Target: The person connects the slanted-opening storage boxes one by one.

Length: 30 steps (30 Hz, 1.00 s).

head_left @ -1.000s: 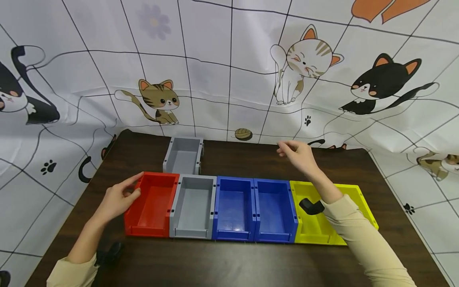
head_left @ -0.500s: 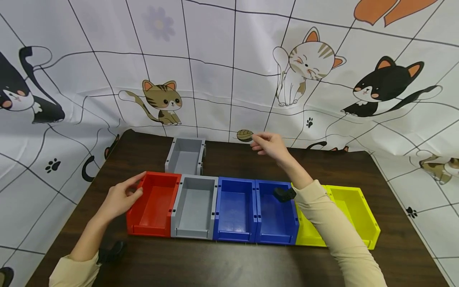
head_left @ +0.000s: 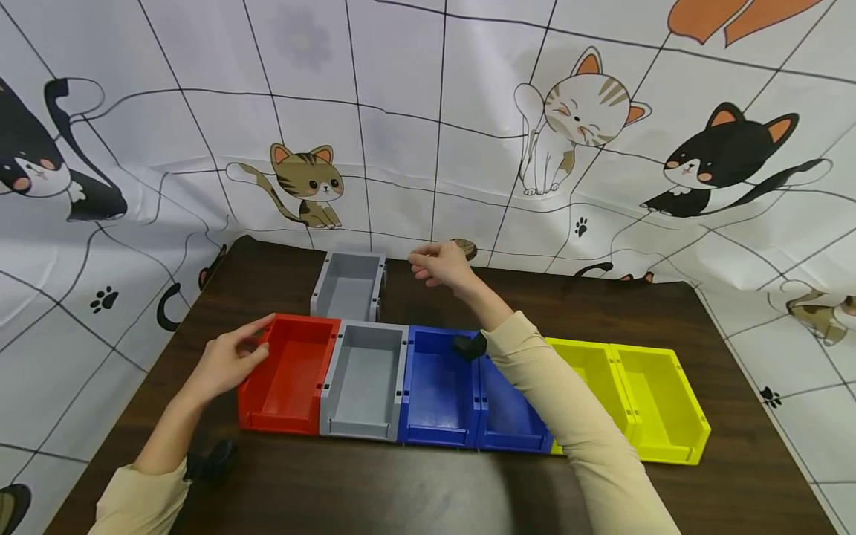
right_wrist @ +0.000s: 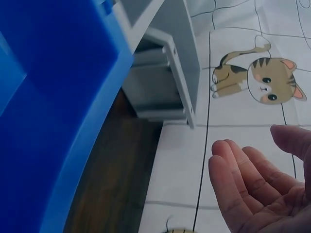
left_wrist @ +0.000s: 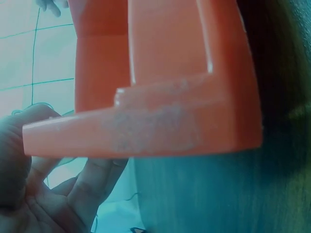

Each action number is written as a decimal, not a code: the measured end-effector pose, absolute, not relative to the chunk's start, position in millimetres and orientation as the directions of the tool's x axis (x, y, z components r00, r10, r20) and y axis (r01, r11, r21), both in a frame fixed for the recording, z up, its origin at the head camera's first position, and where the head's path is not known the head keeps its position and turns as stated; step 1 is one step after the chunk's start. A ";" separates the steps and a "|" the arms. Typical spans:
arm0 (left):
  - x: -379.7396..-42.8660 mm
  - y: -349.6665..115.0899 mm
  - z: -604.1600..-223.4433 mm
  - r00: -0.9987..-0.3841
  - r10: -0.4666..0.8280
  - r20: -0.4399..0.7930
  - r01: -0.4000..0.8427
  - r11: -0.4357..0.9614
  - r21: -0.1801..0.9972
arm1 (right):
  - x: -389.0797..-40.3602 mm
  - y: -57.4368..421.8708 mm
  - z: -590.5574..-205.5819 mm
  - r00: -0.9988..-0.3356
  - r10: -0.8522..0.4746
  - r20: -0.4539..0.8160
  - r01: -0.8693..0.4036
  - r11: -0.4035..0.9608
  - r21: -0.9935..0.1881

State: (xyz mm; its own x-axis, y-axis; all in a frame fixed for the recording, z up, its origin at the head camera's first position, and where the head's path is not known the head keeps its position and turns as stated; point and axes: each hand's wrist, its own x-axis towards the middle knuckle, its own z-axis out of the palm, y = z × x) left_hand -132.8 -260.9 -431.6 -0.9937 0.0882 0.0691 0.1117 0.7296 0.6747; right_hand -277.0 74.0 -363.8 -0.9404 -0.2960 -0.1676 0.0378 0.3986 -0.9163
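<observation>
My left hand is at the left wall of a red storage bin, index finger along its far corner and thumb over its inside. In the left wrist view, the red bin hides part of that hand's fingers. My right hand hovers over the table's back, fingers loosely bent, holding nothing. A separate grey bin stands left of it; in the right wrist view, a gap separates the fingers from the grey bin.
Right of the red bin stand a grey bin, two blue bins and two yellow bins in one row. A white curtain with cat prints hangs behind the dark wooden table.
My right hand has moved left along the back of the table, from behind the yellow bins to near the separate grey bin. The left hand has stayed at the red bin.
</observation>
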 end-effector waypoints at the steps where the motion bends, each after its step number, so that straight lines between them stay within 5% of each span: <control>1: -133.4 -261.2 -431.6 -0.994 0.086 0.062 0.105 0.728 0.677 | -278.4 69.6 -364.8 -0.938 -0.301 -0.171 0.042 0.392 -0.919; 19: -134.7 -263.4 -435.2 -0.996 0.074 0.052 0.089 0.709 0.699 | -284.9 7.9 -386.4 -0.874 -0.301 -0.381 0.234 0.427 -0.874; 30: -134.6 -264.9 -435.4 -0.996 0.075 0.051 0.088 0.699 0.710 | -287.0 -10.5 -398.4 -0.908 -0.196 -0.370 0.244 0.470 -0.848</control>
